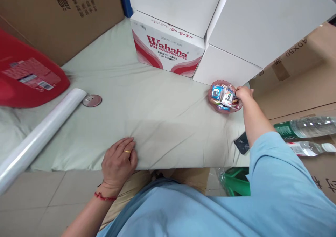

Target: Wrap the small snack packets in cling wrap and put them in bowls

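At the right end of the cloth-covered table (162, 118), my right hand (244, 94) grips the right rim of a pink see-through bowl (213, 102). Several small wrapped snacks (228, 97) fill it, in blue, white and other wrappers. The fingers on the rim are partly hidden. My left hand (119, 160), with a gold ring, rests palm down on the table's front edge. Its fingers lie flat on the cloth and hold nothing.
A Wahaha water carton (168, 49) and white boxes (228, 63) stand behind. Leftward are a red jug (31, 72), a shiny white roll (44, 135) and a round disc (92, 100). Rightward lie a dark phone (241, 144), bottles (309, 127) and cardboard boxes (301, 76).
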